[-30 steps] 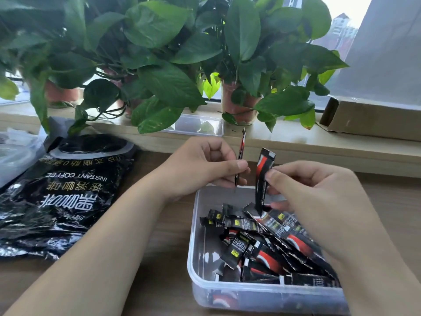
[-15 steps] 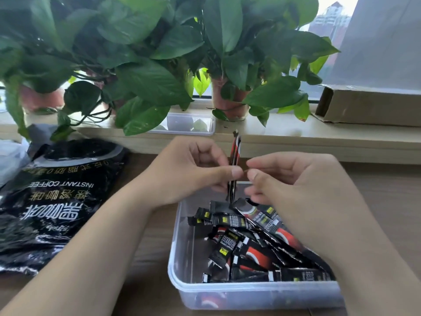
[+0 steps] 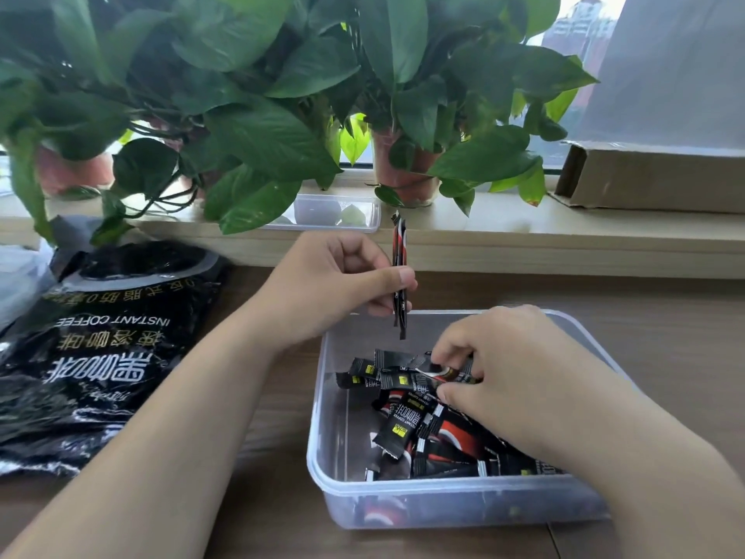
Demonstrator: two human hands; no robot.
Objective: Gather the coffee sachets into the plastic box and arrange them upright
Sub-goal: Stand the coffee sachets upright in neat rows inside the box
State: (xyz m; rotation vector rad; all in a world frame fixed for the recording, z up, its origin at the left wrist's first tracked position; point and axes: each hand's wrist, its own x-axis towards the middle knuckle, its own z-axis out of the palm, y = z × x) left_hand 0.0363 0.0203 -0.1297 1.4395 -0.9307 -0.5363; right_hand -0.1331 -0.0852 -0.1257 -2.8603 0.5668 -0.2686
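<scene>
At far left we see a crumpled clear plastic bag (image 3: 16,276) at the frame's edge, and just beside it a large black instant coffee bag (image 3: 100,349) lying flat on the wooden table (image 3: 274,518), its printed text upside down to us. Behind them runs a pale window ledge (image 3: 504,236) with potted plants (image 3: 250,94); we can make out three reddish pots, and the leaves hang over the ledge and the top of the black bag. A small clear container (image 3: 334,211) sits on the ledge, partly hidden by leaves.

Moving toward the middle, our left hand (image 3: 334,284) is raised above the far left corner of the plastic box (image 3: 443,506), thumb and fingers pinched on two coffee sachets (image 3: 399,272) held together upright, edge-on to us, their lower ends hanging just over the box rim.

The clear plastic box stands on the table right of centre. Inside, a loose pile of sachets (image 3: 403,425) lies flat and overlapping, too tangled to count; the box's left strip shows bare floor. Our right hand (image 3: 520,373) reaches down into the pile, fingertips closed on one flat sachet (image 3: 443,373) near the far side, the forearm covering the box's right half.

At far right, an open cardboard box (image 3: 653,179) lies on the ledge. Bare table lies between the black bag and the plastic box.
</scene>
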